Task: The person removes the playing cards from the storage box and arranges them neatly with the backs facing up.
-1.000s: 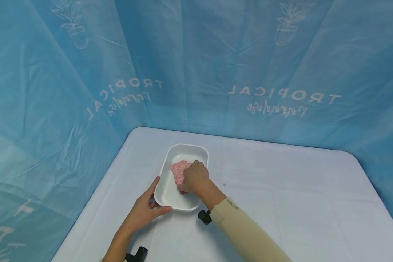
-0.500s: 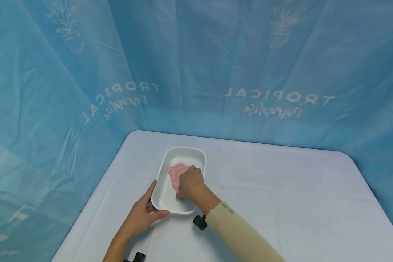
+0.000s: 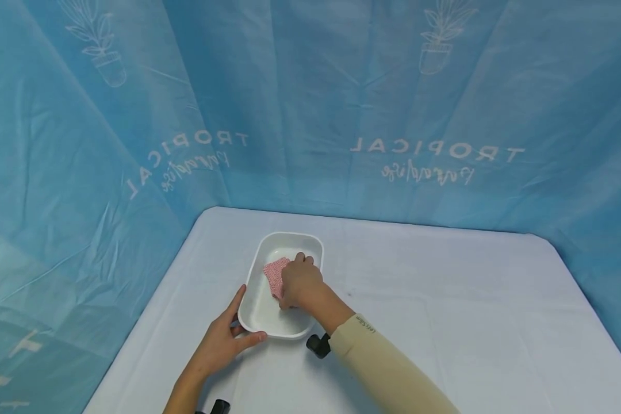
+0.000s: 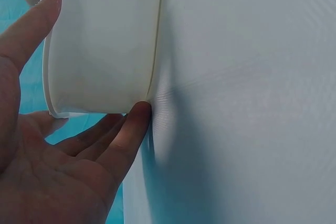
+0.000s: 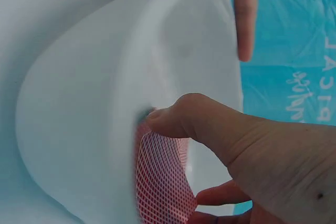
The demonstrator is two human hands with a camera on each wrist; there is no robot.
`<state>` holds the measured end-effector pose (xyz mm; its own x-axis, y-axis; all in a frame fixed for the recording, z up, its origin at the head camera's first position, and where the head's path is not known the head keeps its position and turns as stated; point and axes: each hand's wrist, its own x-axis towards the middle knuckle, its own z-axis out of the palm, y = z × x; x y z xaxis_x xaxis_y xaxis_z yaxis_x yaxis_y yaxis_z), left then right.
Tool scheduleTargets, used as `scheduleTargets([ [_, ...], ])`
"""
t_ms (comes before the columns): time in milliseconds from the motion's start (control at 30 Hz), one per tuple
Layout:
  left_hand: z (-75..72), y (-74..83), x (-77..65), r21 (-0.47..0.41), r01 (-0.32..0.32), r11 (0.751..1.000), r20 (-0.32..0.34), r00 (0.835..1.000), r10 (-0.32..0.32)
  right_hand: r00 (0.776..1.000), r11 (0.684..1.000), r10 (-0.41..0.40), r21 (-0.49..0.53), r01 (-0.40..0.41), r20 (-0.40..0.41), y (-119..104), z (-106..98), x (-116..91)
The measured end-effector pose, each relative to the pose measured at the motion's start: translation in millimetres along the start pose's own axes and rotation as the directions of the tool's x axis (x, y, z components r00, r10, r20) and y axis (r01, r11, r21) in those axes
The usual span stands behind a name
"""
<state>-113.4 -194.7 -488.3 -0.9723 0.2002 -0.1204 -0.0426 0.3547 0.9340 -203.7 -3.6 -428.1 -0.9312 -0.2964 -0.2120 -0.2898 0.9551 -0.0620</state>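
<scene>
A white rectangular tray with rounded corners stands on the table. My left hand spans its near-left corner, thumb along the near rim and index finger up the left side. In the left wrist view, straight fingers of the left hand rest against the tray's outer wall. My right hand reaches inside the tray and grips a red-and-white fine-checked cloth low over its floor. Seen from the right wrist, the thumb presses on the cloth; the hand hides part of the cloth in the head view.
White cloth covers the table. Blue printed curtains rise along its back and left edges. Black wrist-camera mounts sit below both wrists, and a beige sleeve covers the right forearm.
My right hand shifts slightly within the tray and draws the cloth along; less of the cloth shows now. The left hand keeps its place at the corner. The head view has shifted a little.
</scene>
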Motion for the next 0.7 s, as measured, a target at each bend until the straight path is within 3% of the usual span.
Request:
scheduleTargets([
  [167, -0.5, -0.6, -0.7, 0.022, -0.016, 1.000, -0.006, 1.000, 0.016, 0.999, 0.998, -0.034, 0.043, 0.035, -0.021, 2.4, -7.3, -1.0],
  [433, 2.5, -1.7, 2.8, 0.023, -0.042, 0.999, -0.005, 0.999, 0.042, 0.995, 0.995, -0.096, -0.006, 0.096, -0.011, 12.6, -14.7, -1.4],
  [700, -1.6, 0.4, -3.3, 0.025, 0.021, 0.999, -0.008, 1.000, -0.021, 0.986, 0.985, -0.167, -0.043, 0.166, -0.009, 15.9, -21.3, -1.6],
])
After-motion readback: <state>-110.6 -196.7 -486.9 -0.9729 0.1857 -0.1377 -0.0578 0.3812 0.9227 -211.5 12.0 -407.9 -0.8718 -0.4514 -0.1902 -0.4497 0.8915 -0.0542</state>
